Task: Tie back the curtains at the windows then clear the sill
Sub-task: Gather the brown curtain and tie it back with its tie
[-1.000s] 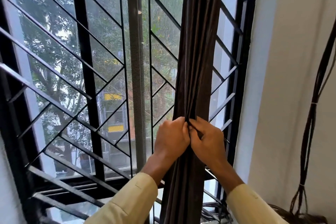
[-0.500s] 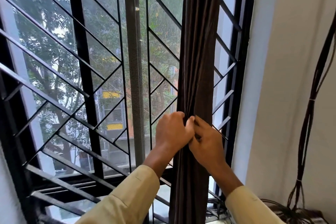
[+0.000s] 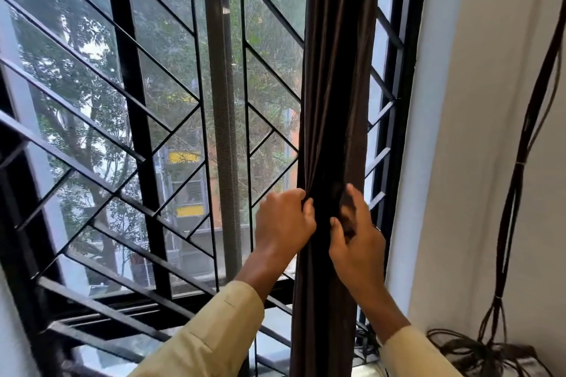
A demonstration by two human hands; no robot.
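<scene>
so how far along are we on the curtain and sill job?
Done: curtain gathered into a narrow bundle. In hand: left hand grips its edge, right hand on the folds, blurred; no tie or knot visible. Left: tying it, then the sill, mostly out of view; coiled cables lie low right.

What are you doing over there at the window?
A person in pale yellow sleeves is bunching the dark brown curtain in front of the barred window. The left hand grips its left edge; the right hand is on the folds beside it, its grip too blurred to tell. No tie-back shows yet.
</scene>
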